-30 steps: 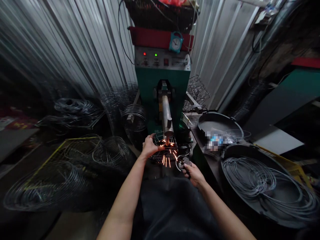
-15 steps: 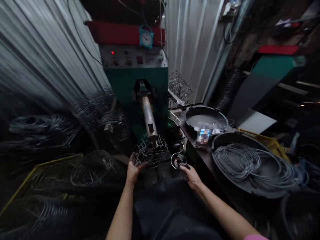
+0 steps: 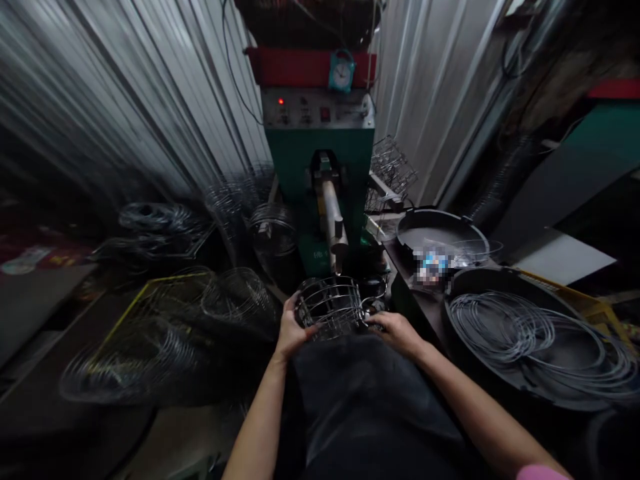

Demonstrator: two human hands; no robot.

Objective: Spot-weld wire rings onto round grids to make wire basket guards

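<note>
A round wire basket (image 3: 330, 308) is held on its left side by my left hand (image 3: 291, 331), fingers closed round the frame. It sits just under the tip of the metal arm (image 3: 333, 213) that sticks out of the green machine (image 3: 286, 157). At the basket's right edge my right hand (image 3: 397, 330) is closed in a pinch on a small wire ring (image 3: 369, 311). The ring is close beside the basket; whether they touch I cannot tell. A dark apron (image 3: 360, 393) lies below both hands.
On the right, a black tray (image 3: 500, 373) holds wire coils (image 3: 505, 330), with a smaller round tray (image 3: 440, 227) behind. Bundles of wire rings (image 3: 235, 293) and a yellow-edged crate (image 3: 133, 303) stand left. A blue clock (image 3: 341, 73) hangs on the machine.
My right hand has brought the small ring up to the basket's right side. The basket has come down clear of the arm's tip. The view has swung left.
</note>
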